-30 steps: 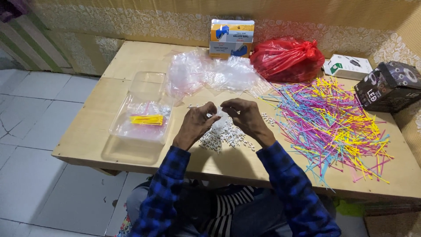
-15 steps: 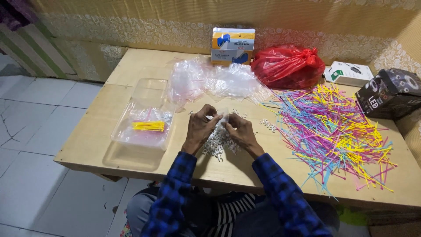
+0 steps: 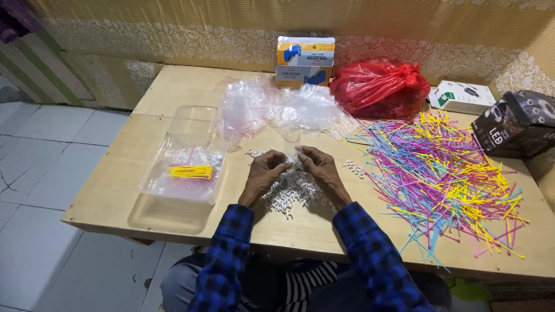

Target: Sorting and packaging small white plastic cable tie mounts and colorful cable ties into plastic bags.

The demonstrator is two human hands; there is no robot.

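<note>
My left hand (image 3: 267, 172) and my right hand (image 3: 319, 167) meet over a pile of small white plastic pieces (image 3: 292, 193) on the wooden table (image 3: 104, 196). Both pinch a small clear plastic bag (image 3: 293, 151) held upright between the fingertips. What lies inside the bag is too small to tell. A large spread of thin coloured sticks (image 3: 442, 173), pink, blue and yellow, lies to the right of my right hand.
A clear plastic tray (image 3: 179, 167) with a yellow bundle (image 3: 191, 171) sits at the left. Crumpled clear bags (image 3: 272, 110), a blue-orange box (image 3: 305, 60), a red bag (image 3: 378, 86), a white box (image 3: 461, 96) and a dark box (image 3: 514, 124) line the back and right.
The view has shifted a little. My hands have come closer together above the white pieces and now hold the small clear bag between them.
</note>
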